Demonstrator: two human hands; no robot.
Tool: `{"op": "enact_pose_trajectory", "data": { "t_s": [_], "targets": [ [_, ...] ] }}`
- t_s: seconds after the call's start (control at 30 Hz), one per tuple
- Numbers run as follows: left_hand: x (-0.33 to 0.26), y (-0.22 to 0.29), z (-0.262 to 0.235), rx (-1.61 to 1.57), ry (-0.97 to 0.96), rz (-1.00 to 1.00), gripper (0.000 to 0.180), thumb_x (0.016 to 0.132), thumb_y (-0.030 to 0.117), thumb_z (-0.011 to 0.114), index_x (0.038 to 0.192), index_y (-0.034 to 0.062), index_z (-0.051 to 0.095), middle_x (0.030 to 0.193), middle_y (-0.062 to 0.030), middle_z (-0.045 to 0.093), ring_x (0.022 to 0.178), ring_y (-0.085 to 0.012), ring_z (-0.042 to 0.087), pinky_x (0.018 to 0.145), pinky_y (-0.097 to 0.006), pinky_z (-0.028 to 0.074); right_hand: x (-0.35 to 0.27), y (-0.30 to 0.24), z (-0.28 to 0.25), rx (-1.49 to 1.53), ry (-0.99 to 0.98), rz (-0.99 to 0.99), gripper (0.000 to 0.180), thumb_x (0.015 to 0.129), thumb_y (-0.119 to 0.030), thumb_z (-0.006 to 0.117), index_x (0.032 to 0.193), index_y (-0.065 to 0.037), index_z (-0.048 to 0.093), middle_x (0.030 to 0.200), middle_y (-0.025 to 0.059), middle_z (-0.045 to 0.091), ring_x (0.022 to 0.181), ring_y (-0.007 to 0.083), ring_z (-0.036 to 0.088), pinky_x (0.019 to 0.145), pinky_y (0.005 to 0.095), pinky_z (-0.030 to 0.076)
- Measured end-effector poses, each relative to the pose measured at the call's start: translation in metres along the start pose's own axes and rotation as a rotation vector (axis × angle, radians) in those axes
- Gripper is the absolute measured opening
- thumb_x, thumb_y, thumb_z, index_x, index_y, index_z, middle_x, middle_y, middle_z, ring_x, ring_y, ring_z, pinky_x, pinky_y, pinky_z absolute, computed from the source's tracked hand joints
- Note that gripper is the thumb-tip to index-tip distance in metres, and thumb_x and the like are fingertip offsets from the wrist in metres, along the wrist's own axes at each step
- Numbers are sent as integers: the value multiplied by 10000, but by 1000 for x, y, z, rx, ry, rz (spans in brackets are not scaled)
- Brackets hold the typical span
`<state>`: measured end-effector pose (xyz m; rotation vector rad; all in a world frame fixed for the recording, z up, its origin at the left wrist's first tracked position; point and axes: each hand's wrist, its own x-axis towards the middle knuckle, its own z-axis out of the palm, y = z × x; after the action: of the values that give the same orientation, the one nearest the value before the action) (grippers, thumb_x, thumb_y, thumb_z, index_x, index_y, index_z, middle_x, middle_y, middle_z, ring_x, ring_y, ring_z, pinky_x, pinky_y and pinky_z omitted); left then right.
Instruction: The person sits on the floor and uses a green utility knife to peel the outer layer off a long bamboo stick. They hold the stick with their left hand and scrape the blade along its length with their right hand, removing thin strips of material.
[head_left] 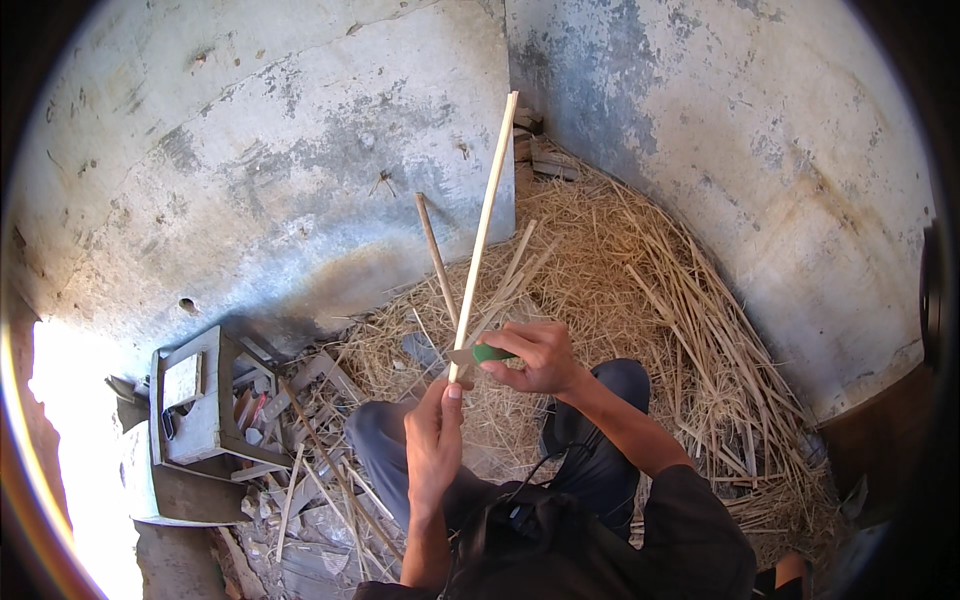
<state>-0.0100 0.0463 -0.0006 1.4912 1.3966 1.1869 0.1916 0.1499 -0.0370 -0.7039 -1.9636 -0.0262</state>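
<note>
A long, pale strip of split wood or bamboo (487,215) rises from my left hand (432,437), leaning slightly right toward the wall corner. My left fingers and thumb are closed on its lower end. My right hand (537,358) is wrapped round the green handle of a knife (491,352). The knife's short blade points left and lies against the strip, just above my left thumb. Part of the handle is hidden inside my right fist. Both hands are close together in front of my bent knees.
Straw-like shavings (590,260) cover the floor ahead, with long thin strips (700,320) heaped along the right wall. A brown stick (437,255) leans up beyond my hands. At left stands a worn wooden box-like stool (205,440) amid scraps. Peeling walls (300,130) meet ahead.
</note>
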Motion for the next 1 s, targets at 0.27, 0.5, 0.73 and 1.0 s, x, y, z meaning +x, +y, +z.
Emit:
{"op": "enact_pose_trajectory", "data": {
  "t_s": [0.27, 0.5, 0.73, 1.0],
  "targets": [
    [-2, -11, -1, -17, 7, -3, 357, 1167, 286, 541, 1148, -20, 723, 656, 3, 460, 625, -75, 420, 562, -307, 362, 1, -3, -1, -35, -24, 8, 272, 947, -379, 809, 1048, -127, 788, 782, -11, 736, 584, 169, 699, 517, 325, 522],
    [-6, -15, -2, 16, 35, -21, 346, 1161, 284, 553, 1126, -9, 735, 646, -5, 466, 609, -84, 426, 558, -321, 355, 2, 6, -2, -54, -4, 52, 238, 938, -376, 810, 1032, -159, 791, 771, -29, 729, 576, 163, 692, 501, 316, 506],
    [-15, -18, -5, 33, 12, -39, 324, 1144, 269, 580, 1096, -10, 737, 648, -6, 473, 616, -78, 428, 559, -318, 350, -10, 22, 0, -7, 5, 120, 290, 974, -397, 786, 1080, -129, 806, 857, 26, 797, 636, 151, 740, 523, 308, 540],
    [-43, -30, -9, 30, -50, -137, 365, 1150, 312, 566, 1059, 4, 740, 664, 37, 473, 640, -54, 415, 581, -280, 333, 3, 46, -27, -57, 115, 282, 367, 1043, -382, 702, 1134, -41, 804, 889, 94, 813, 701, 177, 773, 575, 320, 591]
  ]
}}
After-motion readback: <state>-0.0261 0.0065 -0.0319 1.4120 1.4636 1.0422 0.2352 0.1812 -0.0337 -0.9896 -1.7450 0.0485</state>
